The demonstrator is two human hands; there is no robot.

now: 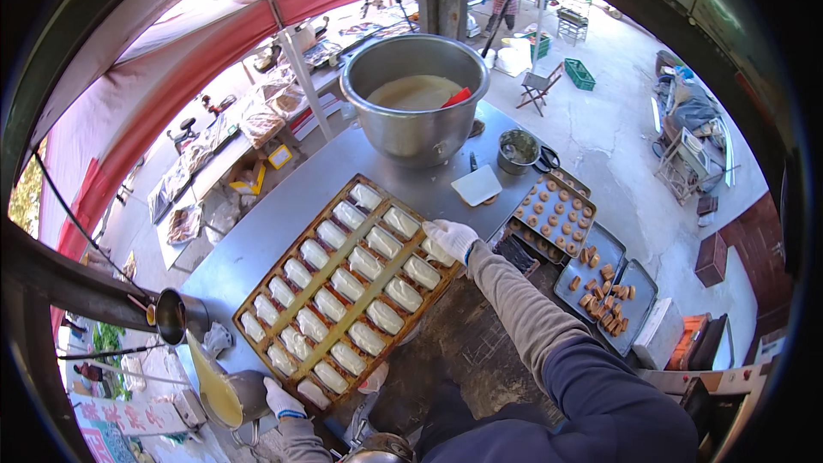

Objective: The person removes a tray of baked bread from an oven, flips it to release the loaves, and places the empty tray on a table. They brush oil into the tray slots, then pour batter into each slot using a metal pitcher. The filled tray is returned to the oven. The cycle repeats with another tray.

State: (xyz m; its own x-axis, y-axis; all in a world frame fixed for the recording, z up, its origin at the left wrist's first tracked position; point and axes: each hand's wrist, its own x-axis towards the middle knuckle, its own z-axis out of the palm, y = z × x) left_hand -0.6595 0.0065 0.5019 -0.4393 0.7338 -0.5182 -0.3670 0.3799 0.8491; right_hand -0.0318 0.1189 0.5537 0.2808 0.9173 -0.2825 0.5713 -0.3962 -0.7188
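A large metal baking mould tray (359,301) lies tilted in view before me, on or just over the steel table. Its oblong wells are filled with smooth pale batter (348,285). My gloved right hand (452,239) grips the tray's right end, its fingers over the rim. At the opposite end my gloved left hand (283,399) holds the lower left edge, its fingers partly hidden. Close by that hand is a steel pot (249,392) with pale batter in a long spout-like scoop (217,386).
A big steel mixing bowl (415,122) of batter, with a red scraper (456,98), stands on the steel table (257,238). A white board (476,185) and small pot (518,151) sit nearby. Trays of baked pieces (556,212) are at right. A person (501,0) stands far off.
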